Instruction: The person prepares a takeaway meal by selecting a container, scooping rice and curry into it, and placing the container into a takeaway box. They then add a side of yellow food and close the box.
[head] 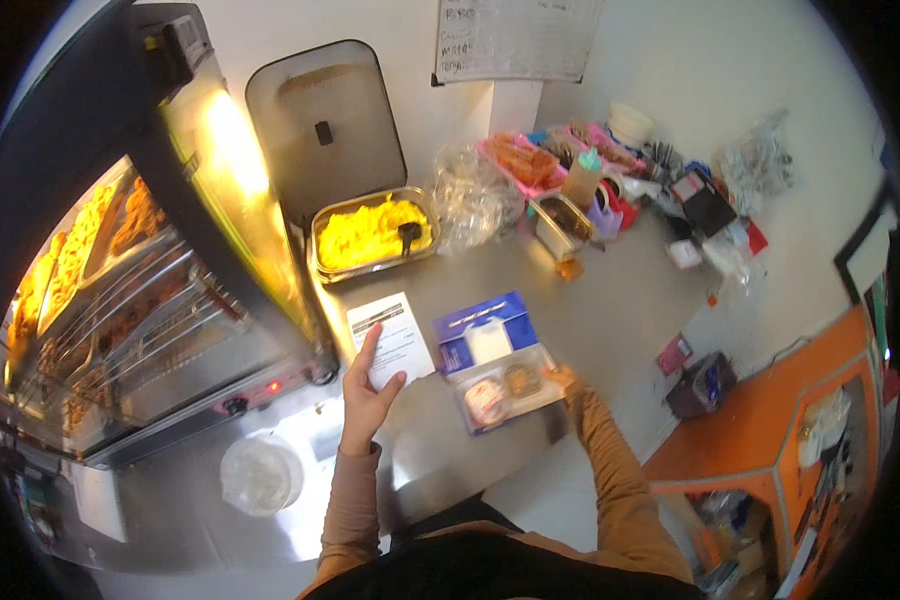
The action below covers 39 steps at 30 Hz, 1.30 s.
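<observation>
My left hand point(370, 394) rests its index finger on a printed paper slip point(405, 349) on the steel counter, thumb spread apart. Right of the slip lies an opened blue and white cardboard meal box point(487, 330). Inside it are a round wrapped item point(487, 400) and a small round tub point(523, 379) with brownish contents. My right hand point(562, 379) is at the box's right edge, its fingers closed on the rim. Behind the slip stands a metal tray of yellow food point(367, 232) with a black utensil in it.
A heated glass display cabinet point(150, 315) with food trays fills the left. Clear plastic bags point(474, 199), a squeeze bottle point(583, 176) and a small steel container point(561, 225) stand along the back. A clear round tub point(261, 474) is near the front left; an orange cabinet point(742, 420) is right.
</observation>
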Available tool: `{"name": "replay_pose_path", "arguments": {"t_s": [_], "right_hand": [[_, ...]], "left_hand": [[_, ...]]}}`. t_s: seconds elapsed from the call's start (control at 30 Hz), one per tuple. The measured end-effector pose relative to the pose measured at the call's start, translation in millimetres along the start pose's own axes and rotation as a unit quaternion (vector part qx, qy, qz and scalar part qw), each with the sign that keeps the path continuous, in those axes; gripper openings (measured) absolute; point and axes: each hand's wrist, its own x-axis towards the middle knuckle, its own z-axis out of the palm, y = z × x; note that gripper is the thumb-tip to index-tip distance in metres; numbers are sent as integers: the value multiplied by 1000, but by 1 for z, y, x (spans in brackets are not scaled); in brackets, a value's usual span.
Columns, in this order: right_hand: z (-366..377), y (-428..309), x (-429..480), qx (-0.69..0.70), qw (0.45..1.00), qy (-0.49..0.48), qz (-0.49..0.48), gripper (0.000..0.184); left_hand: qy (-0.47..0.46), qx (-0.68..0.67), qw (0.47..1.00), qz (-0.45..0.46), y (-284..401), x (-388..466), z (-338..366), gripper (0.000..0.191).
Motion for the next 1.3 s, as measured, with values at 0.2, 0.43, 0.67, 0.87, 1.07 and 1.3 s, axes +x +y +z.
{"name": "replay_pose_path", "arguments": {"t_s": [0.2, 0.43, 0.67, 0.87, 1.07, 1.3], "right_hand": [[24, -87, 61, -400, 896, -186, -54, 37], [92, -276, 193, -177, 854, 17, -490, 12], [134, -337, 303, -605, 714, -40, -351, 32], [120, -331, 315, -696, 650, -16, -303, 72], [161, -334, 357, -608, 590, -75, -527, 45], [172, -325, 421, -568, 723, -99, -381, 41]], "left_hand": [[55, -56, 996, -44, -20, 59, 44, 60], [95, -111, 988, -51, -2, 87, 78, 48], [237, 4, 969, -63, 19, 91, 114, 49], [330, 354, 866, -121, -26, 65, 126, 56], [353, 463, 775, -247, -128, -15, 164, 64], [387, 385, 731, -409, -153, -6, 154, 89]]}}
